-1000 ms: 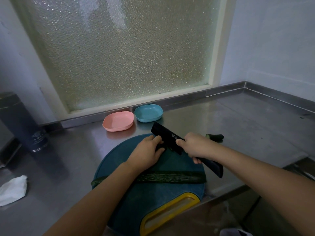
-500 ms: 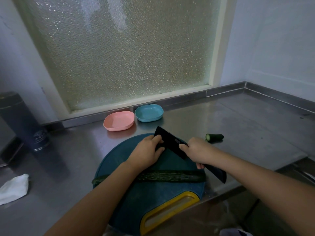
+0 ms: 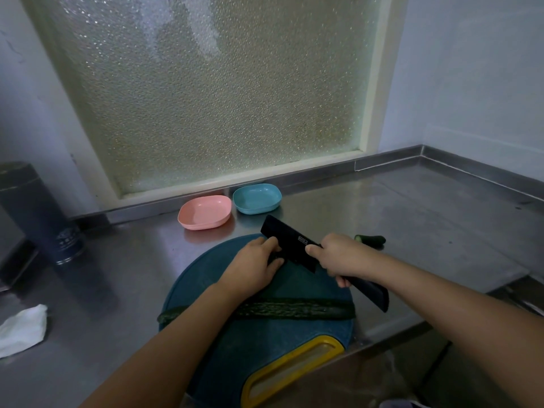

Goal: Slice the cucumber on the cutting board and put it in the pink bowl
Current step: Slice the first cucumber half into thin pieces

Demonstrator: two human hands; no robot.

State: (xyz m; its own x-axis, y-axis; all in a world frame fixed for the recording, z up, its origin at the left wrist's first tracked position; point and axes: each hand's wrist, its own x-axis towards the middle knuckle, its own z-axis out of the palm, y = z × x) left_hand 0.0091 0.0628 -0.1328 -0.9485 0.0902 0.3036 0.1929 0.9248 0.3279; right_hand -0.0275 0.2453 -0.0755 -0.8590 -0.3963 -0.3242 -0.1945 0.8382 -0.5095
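Head view: my right hand grips the black knife. My left hand curls against its blade, on what I cannot tell. Nearer me than both hands, the cucumber lies largely uncut on the cutting board. The pink bowl beyond my left hand holds nothing, so I judge nearly all the slicing remains.

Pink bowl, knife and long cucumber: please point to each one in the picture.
pink bowl (image 3: 204, 212), head view, on its bare inner floor
knife (image 3: 290, 242), head view, on the black blade
long cucumber (image 3: 294, 310), head view, on the skin of its right half

Bare counter right of blue bowl
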